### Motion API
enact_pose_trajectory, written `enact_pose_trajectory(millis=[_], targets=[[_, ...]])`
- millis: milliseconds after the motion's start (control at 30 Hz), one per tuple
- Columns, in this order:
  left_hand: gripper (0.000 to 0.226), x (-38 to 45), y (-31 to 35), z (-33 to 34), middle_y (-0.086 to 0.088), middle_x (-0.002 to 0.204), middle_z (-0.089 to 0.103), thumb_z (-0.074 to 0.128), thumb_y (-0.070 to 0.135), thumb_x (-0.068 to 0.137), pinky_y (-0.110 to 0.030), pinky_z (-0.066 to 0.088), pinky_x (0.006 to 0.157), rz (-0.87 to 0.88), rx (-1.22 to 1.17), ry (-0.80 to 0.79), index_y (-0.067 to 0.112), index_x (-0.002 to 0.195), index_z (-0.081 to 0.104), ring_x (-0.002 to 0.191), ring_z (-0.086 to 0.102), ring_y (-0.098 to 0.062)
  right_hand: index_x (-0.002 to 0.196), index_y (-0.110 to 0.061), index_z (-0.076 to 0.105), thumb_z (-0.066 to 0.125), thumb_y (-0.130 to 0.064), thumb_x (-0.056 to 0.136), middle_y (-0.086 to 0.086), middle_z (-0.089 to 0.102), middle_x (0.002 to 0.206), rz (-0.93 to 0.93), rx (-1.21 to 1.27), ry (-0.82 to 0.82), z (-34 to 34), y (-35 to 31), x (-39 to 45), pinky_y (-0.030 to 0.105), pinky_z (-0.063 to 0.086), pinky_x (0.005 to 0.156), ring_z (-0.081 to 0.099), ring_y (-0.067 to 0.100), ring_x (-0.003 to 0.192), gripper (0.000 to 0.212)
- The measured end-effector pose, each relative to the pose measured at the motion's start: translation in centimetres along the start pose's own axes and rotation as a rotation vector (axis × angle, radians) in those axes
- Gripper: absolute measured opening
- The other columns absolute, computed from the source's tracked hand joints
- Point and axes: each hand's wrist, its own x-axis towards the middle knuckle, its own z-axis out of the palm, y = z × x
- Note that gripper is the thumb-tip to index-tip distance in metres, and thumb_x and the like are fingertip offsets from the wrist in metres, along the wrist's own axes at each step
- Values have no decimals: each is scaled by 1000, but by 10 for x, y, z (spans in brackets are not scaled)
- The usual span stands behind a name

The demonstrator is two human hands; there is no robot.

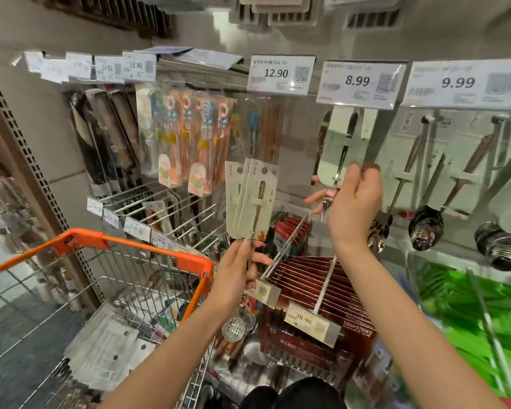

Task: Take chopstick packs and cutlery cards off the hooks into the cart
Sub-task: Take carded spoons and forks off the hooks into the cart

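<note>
Left hand [236, 270] grip: pinching a fan of cutlery cards [250, 199] by their lower ends, already off the hooks, held just beside the cart [136, 249]. Right hand [356, 202] grip: closed on a fork card [341, 149] under the 8.99 tag [360, 81]; can't tell if it's unhooked. Cart holds several cards [106, 349]. Spoon cards [425, 172] and chopstick packs [316, 293] left hanging. Judging mid-task.

Cart [148, 255] left of hooked cutlery cards [344, 149], chopstick packs [316, 293] below.
</note>
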Motion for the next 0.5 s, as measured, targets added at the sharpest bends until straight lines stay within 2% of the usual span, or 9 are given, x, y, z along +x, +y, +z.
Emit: enact_pose_trajectory(millis=[100, 167, 233, 300, 367, 433, 500], targets=[[31, -2, 3, 1, -3, 74, 71, 34, 25, 104, -19, 38, 44, 18, -7, 7, 4, 113, 54, 48, 45, -9, 81, -14, 37, 29, -26, 105, 5, 52, 60, 79, -43, -14, 1, 6, 15, 28, 46, 37, 66, 17, 49, 28], [30, -2, 4, 2, -2, 70, 70, 35, 25, 104, -20, 41, 46, 4, -8, 2, 2, 113, 53, 57, 53, -11, 90, -10, 43, 31, -27, 105, 8, 60, 68, 187, -50, -39, 0, 13, 22, 31, 55, 48, 66, 16, 51, 26], [30, -3, 4, 2, -3, 69, 70, 36, 24, 104, -21, 42, 46, -5, -15, -8, -1, 114, 52, 56, 54, -12, 96, -5, 48, 36, -29, 104, 6, 66, 75, 348, -93, -92, -2, 24, 17, 32, 58, 59, 67, 13, 56, 28], [30, -3, 4, 3, -6, 73, 71, 38, 23, 103, -21, 43, 47, -2, -21, -14, -2, 114, 51, 51, 53, -11, 109, -3, 46, 40, -34, 102, 5, 64, 82, 484, -175, -198, -5, 41, 1, 37, 59, 72, 68, 16, 67, 32], [29, -4, 5, 3, -8, 77, 72, 41, 25, 102, -24, 44, 52, 7, -9, -9, 0, 113, 52, 46, 50, -9, 124, -4, 45, 41, -42, 99, 5, 63, 93, 526, -274, -381, -6, 54, -20, 38, 58, 79, 66, 16, 80, 46], [24, -5, 5, 4, -11, 81, 73, 43, 26, 101, -31, 45, 60, 22, 7, -13, 7, 110, 55, 45, 48, -9, 116, -12, 55, 44, -49, 95, 1, 65, 96, 495, -348, -582, -3, 60, -40, 36, 57, 81, 65, 13, 85, 44], [20, -7, 5, 5, -13, 83, 73, 46, 28, 99, -35, 43, 62, 35, 7, -10, 13, 106, 59, 45, 48, -11, 97, -18, 64, 53, -47, 92, -2, 68, 89, 490, -304, -657, 1, 62, -53, 35, 56, 80, 66, 14, 82, 32]])
